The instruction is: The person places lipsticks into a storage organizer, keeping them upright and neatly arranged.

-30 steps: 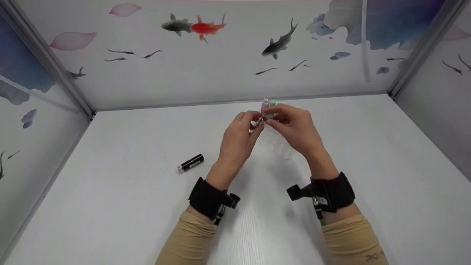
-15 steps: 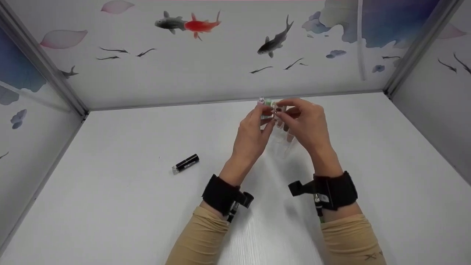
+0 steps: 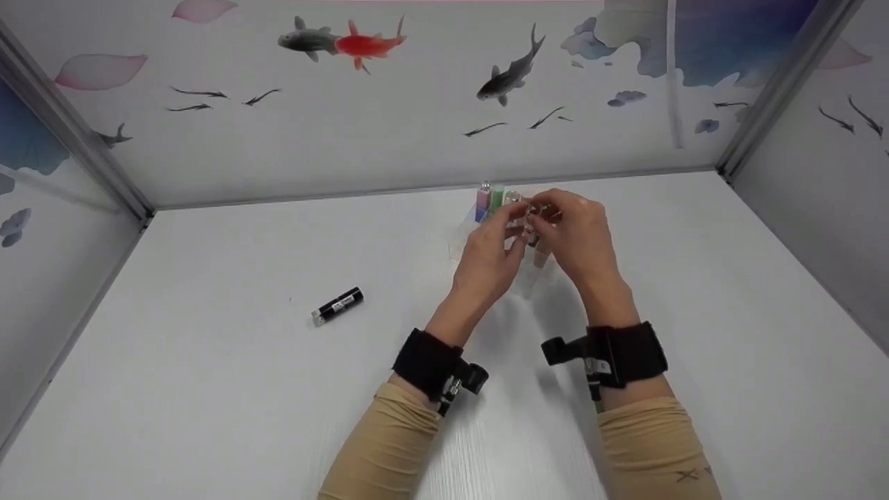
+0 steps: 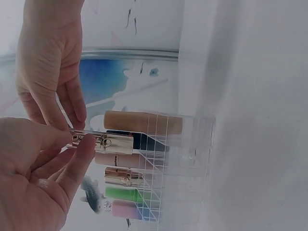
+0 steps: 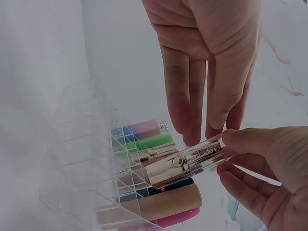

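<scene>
A lipstick (image 5: 185, 161) with a gold base and a clear end is held between both hands. My left hand (image 3: 489, 257) pinches it between thumb and fingers. At the clear end, my right hand (image 3: 580, 239) grips it with thumb and index finger. Behind and below it stands a clear compartmented organizer (image 4: 192, 192). Upright in its slots are a pink-and-blue tube (image 3: 483, 201), a green tube (image 3: 496, 199), another gold lipstick (image 4: 120, 177), a pale pink tube (image 4: 108, 160), a dark tube (image 4: 149, 142), a tan tube (image 4: 139, 122) and a bright pink one (image 5: 178, 219).
A black tube (image 3: 337, 305) with a clear end lies on the white table (image 3: 229, 375), left of the hands. Printed panels (image 3: 389, 139) enclose the back and sides. Black wrist straps with cameras sit on both forearms.
Both hands have shifted right across the organizer with the lipstick between them. The pink-and-blue and green tubes now show more fully. The head view has swung slightly right.
</scene>
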A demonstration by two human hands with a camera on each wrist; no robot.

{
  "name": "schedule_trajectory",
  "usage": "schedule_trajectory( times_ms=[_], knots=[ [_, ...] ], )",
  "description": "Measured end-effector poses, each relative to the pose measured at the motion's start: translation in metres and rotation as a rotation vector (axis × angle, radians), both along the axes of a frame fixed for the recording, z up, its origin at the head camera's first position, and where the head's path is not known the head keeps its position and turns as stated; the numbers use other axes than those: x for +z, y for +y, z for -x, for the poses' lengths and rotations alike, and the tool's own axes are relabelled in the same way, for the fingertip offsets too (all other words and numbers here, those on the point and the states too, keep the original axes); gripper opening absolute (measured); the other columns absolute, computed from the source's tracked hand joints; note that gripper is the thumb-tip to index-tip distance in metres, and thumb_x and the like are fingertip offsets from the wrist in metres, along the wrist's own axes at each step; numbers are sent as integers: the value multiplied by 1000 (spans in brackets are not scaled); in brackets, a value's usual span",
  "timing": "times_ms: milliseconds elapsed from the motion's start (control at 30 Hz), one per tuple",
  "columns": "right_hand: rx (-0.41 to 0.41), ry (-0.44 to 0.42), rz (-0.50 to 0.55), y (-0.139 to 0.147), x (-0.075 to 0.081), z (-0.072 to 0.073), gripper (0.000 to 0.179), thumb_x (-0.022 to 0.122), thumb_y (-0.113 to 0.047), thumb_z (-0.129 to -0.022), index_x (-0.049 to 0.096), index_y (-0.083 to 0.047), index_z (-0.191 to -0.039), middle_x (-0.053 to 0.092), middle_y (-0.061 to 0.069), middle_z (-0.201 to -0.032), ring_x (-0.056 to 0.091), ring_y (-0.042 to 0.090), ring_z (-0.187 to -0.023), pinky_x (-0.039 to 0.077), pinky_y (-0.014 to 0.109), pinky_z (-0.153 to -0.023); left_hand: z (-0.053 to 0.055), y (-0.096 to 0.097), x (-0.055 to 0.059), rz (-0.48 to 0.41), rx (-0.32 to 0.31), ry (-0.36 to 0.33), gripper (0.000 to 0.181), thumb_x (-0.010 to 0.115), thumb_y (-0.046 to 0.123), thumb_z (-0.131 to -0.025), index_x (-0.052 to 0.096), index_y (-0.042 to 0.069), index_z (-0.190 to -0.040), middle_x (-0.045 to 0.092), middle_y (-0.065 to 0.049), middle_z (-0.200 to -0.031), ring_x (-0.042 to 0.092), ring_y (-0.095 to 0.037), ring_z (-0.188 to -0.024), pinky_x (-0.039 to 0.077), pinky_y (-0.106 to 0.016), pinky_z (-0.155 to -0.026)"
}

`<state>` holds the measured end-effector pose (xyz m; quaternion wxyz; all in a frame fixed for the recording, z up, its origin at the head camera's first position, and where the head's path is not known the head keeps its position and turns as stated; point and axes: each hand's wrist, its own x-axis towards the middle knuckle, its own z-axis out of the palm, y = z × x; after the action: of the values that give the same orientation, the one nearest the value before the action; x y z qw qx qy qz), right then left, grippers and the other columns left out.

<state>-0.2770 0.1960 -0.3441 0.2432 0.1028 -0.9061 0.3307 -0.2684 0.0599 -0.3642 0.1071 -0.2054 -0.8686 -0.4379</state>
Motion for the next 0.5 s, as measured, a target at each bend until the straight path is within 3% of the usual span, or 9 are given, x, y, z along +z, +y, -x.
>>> schedule_trajectory(
  times_ms=[500],
  knots=[
    [-16,-15,-11,1,-8,4,19,65,-11,-88,67,-6,-106,70,11,-95,63,22,-84,54,36,-77,3,1,-9,0,-54,-50,52,57,7,-93,37,13,-141,48,-3,-141,56,-11,-120,50,-17,-90]
  ],
)
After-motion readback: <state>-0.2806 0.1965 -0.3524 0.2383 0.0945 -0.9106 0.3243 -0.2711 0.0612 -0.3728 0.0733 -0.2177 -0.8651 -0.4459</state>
